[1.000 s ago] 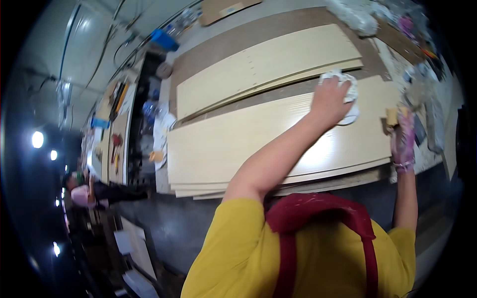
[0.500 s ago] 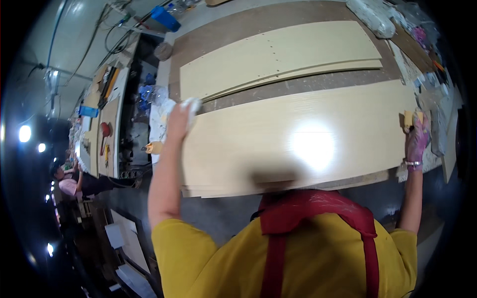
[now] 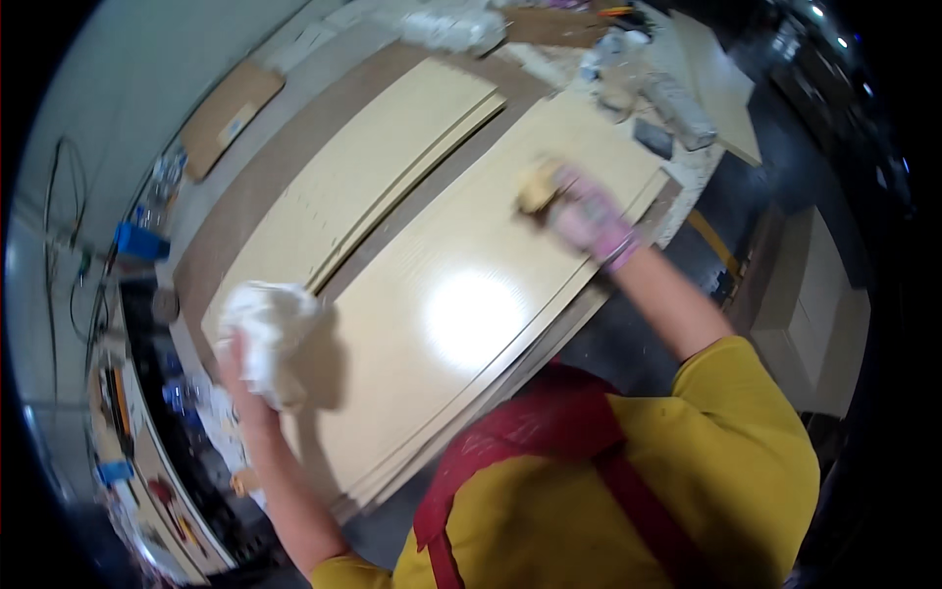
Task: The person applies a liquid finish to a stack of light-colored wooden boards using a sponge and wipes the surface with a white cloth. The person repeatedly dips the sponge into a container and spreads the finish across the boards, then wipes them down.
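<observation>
My left hand [image 3: 235, 371] grips a crumpled white cloth [image 3: 270, 329] above the left end of a pale cream panel [image 3: 392, 324]. A pink, stained glove covers my right hand [image 3: 592, 224]. Its fingers are closed round a small yellow-tan block [image 3: 537, 187], smeared by motion, over the right part of the same panel. I cannot tell whether the block touches the surface. The panel lies on other boards, whose edges show along the near side, and a bright lamp reflection sits on it.
Beyond the panel lie stacked cream boards [image 3: 373, 167] with small holes. Plastic-wrapped items [image 3: 677, 110] and a grey block [image 3: 653, 138] crowd the table's right end. A cardboard piece [image 3: 231, 118] and a blue container [image 3: 141, 241] stand at the far left. Cartons [image 3: 810, 314] are on the right.
My right hand has moved from the panel's right end inward over its surface with the block. My left hand has lifted the cloth into fuller view. The whole view has turned.
</observation>
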Available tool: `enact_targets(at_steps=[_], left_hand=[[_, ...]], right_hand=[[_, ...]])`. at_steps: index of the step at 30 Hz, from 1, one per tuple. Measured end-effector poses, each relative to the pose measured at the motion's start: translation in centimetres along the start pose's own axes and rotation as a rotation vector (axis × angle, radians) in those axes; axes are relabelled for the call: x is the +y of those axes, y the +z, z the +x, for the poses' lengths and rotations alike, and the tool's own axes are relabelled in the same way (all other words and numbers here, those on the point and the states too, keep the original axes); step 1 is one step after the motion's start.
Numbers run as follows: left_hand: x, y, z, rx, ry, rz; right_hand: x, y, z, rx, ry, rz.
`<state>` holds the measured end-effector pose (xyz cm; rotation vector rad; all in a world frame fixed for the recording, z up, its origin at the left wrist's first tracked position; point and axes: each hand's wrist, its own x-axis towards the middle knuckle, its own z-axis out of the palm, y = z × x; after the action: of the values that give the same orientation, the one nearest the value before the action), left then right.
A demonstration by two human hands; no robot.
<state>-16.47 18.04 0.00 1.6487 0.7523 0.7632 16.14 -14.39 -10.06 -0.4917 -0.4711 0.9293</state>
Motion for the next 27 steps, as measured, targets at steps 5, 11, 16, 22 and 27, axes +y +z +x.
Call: enact_targets(at_steps=[5, 11, 16, 22, 27], left_hand=[[-0.7, 15.9, -1.4, -0.418, -0.113, -0.166], [2.2, 23.2, -4.1, -0.773, -0.075, -0.245], [-0.4, 15.8, 2.6, -0.664, 0.182, 0.765], [-2.1, 12.9, 2.9, -0.625, -0.149, 0.695], [6.0, 11.7, 3.0, -0.406, 0.036, 0.828]], right_hand=[[5.6, 7.2, -0.5, 0.013, 0.216, 0.407], [4.0, 4.9, -4.2, 0.073, 0.14, 0.54], [-2.3, 3.0, -7.6, -0.042, -0.036, 0.498], [-2.1, 0.9, -8.7, -0.08, -0.004, 0.606], [-4.1, 2.8, -10.4, -0.049, -0.065, 0.481]])
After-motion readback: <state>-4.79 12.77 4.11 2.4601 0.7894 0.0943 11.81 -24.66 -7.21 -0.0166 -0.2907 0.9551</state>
